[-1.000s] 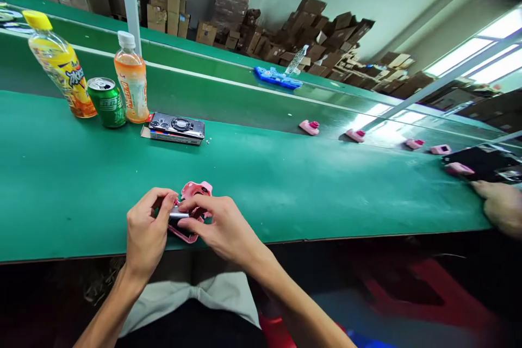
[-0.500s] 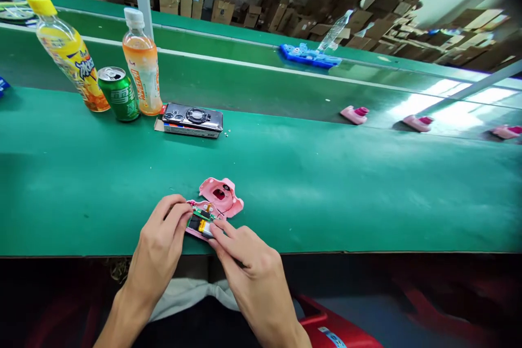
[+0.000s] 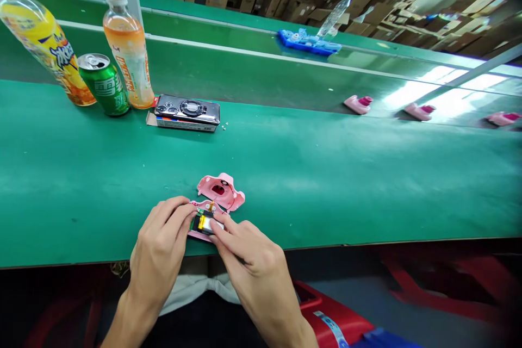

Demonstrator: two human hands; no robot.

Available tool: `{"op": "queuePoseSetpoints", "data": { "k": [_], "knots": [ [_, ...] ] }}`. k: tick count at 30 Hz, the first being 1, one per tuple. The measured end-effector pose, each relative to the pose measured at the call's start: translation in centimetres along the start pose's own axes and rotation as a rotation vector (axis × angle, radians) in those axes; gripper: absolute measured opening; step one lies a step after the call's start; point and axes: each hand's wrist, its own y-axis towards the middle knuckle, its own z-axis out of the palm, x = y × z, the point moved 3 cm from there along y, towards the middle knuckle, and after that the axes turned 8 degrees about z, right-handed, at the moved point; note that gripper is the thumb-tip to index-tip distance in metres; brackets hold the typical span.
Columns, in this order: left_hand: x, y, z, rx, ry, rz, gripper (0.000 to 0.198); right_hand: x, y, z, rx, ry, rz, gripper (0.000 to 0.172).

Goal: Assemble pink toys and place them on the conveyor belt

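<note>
Near the table's front edge lies an opened pink plastic casing. Its hollow shell half (image 3: 233, 199) sits behind, inner side up, joined by thin wires to the half with the electronics (image 3: 199, 235). A green circuit board and a small silver battery (image 3: 207, 223) with yellow tape show in this nearer half. My left hand (image 3: 161, 236) pinches its left edge between thumb and fingers. From the other side, my right hand (image 3: 250, 253) closes around its right end, with a fingertip on the battery. Both hands hide parts of the casing.
A black phone (image 3: 187, 109) rests on a small box (image 3: 185, 123). To its left stand an orange drink bottle (image 3: 129, 60), a green can (image 3: 104, 84) and a yellow bottle (image 3: 53, 43). Beyond the table, several pink pieces (image 3: 358, 104) and a blue item (image 3: 308, 42) lie on a green belt.
The view has shifted slightly, moving the bottles left and up in the picture. The battery now lies further over the circuit board, which shows less. Both hands keep hold of the casing half.
</note>
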Motion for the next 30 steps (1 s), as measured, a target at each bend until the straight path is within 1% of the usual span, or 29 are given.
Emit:
{"op": "queuePoseSetpoints", "data": {
  "k": [5, 7, 10, 13, 14, 16, 18, 20, 22, 24, 26, 28, 30],
  "knots": [
    [-0.4, 0.1, 0.3, -0.021, 0.089, 0.043, 0.009, 0.4, 0.2, 0.1, 0.069, -0.135, -0.013, 0.025],
    [-0.4, 0.1, 0.4, -0.022, 0.104, 0.041, 0.008, 0.8, 0.2, 0.3, 0.061, -0.229, -0.048, 0.027],
    [-0.4, -0.1, 0.5, 0.001, 0.1, 0.018, 0.011, 1.6, 0.0, 0.8, 0.03, -0.411, -0.142, 0.036],
    [-0.1, -0.1, 0.2, 0.059, 0.023, -0.001, 0.013, 2.1, -0.4, 1.2, 0.039, -0.584, -0.182, 0.041],
    [0.0, -0.1, -0.1, 0.092, -0.022, 0.004, 0.014, 2.1, -0.5, 1.2, 0.058, -0.623, -0.177, 0.043],
    [0.4, 0.0, -0.6, 0.198, -0.112, 0.037, 0.014, 2.1, -0.8, 1.1, 0.131, -0.665, -0.164, 0.05],
    [1.0, -0.1, -1.2, 0.326, -0.162, 0.083, 0.019, 2.1, -1.1, 0.9, 0.209, -0.67, -0.154, 0.059],
    [1.5, -0.2, -1.6, 0.401, -0.163, 0.123, 0.029, 1.9, -1.4, 0.7, 0.259, -0.666, -0.143, 0.067],
    [1.8, -0.3, -1.7, 0.417, -0.143, 0.149, 0.033, 1.7, -1.7, 0.7, 0.274, -0.64, -0.184, 0.067],
    [1.9, -0.5, -1.6, 0.404, -0.12, 0.164, 0.037, 1.4, -1.7, 0.9, 0.255, -0.567, -0.259, 0.058],
    [1.9, -0.6, -1.4, 0.388, -0.093, 0.17, 0.044, 0.9, -1.7, 1.0, 0.204, -0.457, -0.29, 0.047],
    [1.7, -0.6, -1.3, 0.376, -0.068, 0.203, 0.047, 0.2, -1.6, 1.1, 0.155, -0.353, -0.247, 0.042],
    [1.5, -0.4, -1.2, 0.379, -0.058, 0.247, 0.045, -0.3, -1.7, 1.3, 0.1, -0.274, -0.19, 0.042]
  ]
}}
